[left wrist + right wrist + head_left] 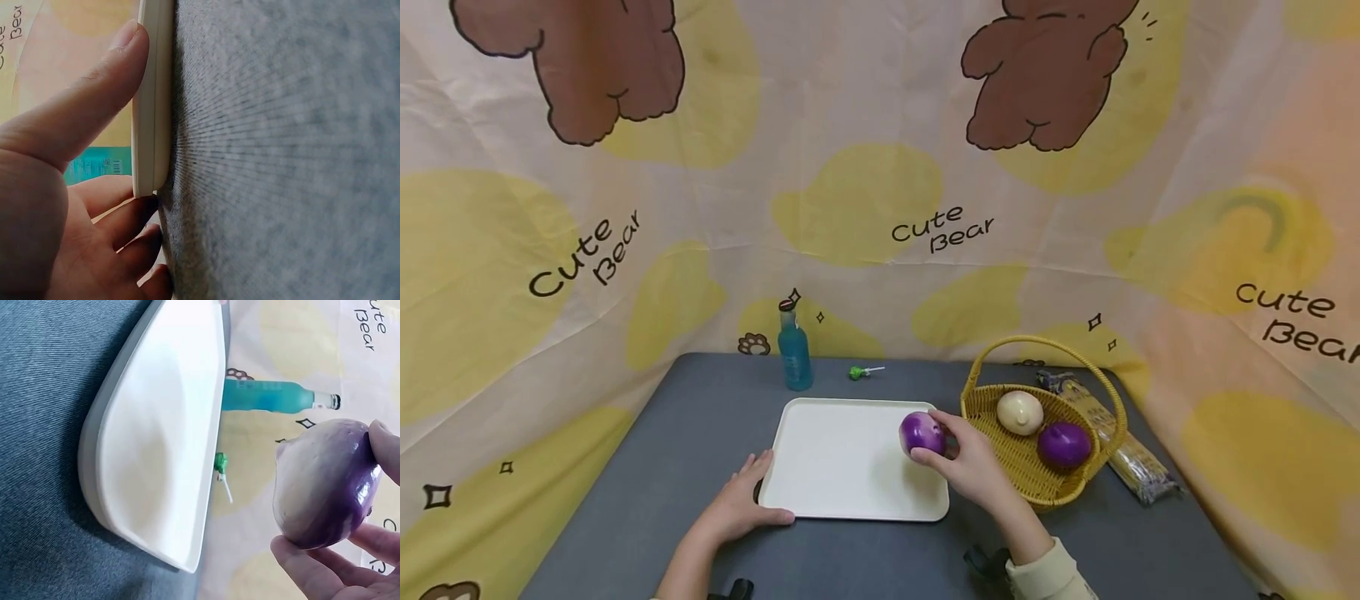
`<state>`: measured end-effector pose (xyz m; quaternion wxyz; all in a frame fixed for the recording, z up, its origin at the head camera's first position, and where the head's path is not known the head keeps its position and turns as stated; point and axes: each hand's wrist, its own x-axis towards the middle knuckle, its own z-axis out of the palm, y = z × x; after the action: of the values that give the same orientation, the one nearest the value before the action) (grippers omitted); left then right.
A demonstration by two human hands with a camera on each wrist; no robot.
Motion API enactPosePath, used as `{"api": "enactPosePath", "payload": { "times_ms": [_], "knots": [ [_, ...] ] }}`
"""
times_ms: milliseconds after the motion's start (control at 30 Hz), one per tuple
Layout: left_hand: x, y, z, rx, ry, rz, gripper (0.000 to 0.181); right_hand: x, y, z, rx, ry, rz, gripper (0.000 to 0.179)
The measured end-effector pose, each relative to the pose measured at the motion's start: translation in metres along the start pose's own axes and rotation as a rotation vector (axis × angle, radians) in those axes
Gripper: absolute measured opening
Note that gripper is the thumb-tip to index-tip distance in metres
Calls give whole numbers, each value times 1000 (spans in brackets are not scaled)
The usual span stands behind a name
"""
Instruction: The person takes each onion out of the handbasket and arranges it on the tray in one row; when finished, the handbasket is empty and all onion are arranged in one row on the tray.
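Note:
Above the right part of a white tray (842,458), my right hand (973,467) holds a purple-and-white turnip (922,434) between thumb and fingers. The right wrist view shows the turnip's (328,481) pale pointed end facing away from the palm, clear of the tray. My left hand (741,504) rests at the tray's near left corner, fingers spread along the left side and thumb along the front edge. In the left wrist view the thumb lies against the tray's rim (147,125), and the fingers touch around the corner.
Right of the tray stands a yellow wicker basket (1018,479) holding a white onion-like vegetable (1020,412) and a purple one (1064,445). Behind it lies a long clear-and-yellow packet (1138,467). A blue bottle (795,354) and green lollipop (857,372) are beyond the tray.

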<state>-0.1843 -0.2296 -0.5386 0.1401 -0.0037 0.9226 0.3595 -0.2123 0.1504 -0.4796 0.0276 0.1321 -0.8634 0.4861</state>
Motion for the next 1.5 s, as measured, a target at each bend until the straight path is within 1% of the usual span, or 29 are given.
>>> {"api": "enactPosePath", "payload": {
  "times_ms": [233, 467, 567, 800, 1000, 1200, 1367, 1500],
  "knots": [
    [0, 3, -2, 2, 3, -9, 125, 8, -3, 7, -29, 8, -30, 75],
    [-1, 2, -2, 0, 3, -15, 125, 11, -5, 19, 35, -11, -9, 73],
    [0, 0, -2, 2, 2, -20, 125, 12, -5, 23, 52, -9, -19, 72],
    [-1, -1, -2, -1, 2, -15, 124, 17, -4, 32, 42, -27, -16, 72],
    [-1, -1, -1, 3, 8, 0, 122, 19, -6, 37, 44, -24, -26, 73],
    [-1, -2, -1, 8, 13, -3, 123, 22, -6, 42, 59, -53, -25, 73],
    [-2, -1, -1, 7, 17, 5, 122, 26, -8, 47, 72, -59, -53, 73],
    [-2, 0, -1, 10, 18, 4, 122, 29, -8, 51, 76, -67, -59, 74]
  ]
}}
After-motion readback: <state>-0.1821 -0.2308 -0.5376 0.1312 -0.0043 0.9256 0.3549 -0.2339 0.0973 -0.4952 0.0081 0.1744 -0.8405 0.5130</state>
